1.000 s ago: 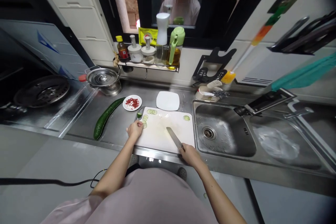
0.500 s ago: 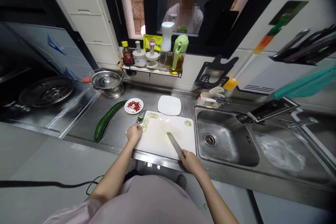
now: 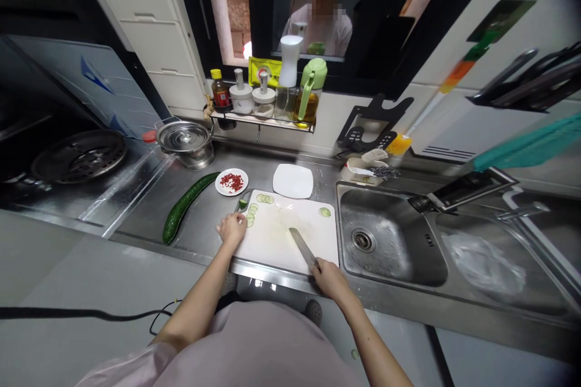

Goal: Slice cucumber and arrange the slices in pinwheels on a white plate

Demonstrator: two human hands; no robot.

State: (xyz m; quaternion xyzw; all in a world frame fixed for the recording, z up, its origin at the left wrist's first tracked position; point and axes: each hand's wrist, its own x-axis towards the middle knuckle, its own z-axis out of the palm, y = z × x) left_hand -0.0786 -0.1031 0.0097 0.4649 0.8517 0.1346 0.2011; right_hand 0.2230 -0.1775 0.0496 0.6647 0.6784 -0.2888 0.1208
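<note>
My right hand [image 3: 327, 277] is closed round the handle of a knife [image 3: 302, 246], whose blade lies over the white cutting board [image 3: 281, 248]. At the board's left edge is my left hand [image 3: 232, 230], its fingers curled beside some cucumber slices [image 3: 251, 216]; whether they hold anything is hidden. More slices [image 3: 264, 199] lie along the board's top left, and a few [image 3: 324, 212] at its top right. A cucumber end piece [image 3: 243, 203] sits at the upper left corner. Left of the board lies a long green cucumber [image 3: 186, 205].
Behind the board are a plate of chopped red pieces [image 3: 232, 182] and a white square plate [image 3: 293, 181]. A sink [image 3: 390, 242] is on the right. Further left stand a lidded steel pot [image 3: 186, 144] and a black pan [image 3: 79, 156]. Bottles and jars fill a rack [image 3: 263, 120].
</note>
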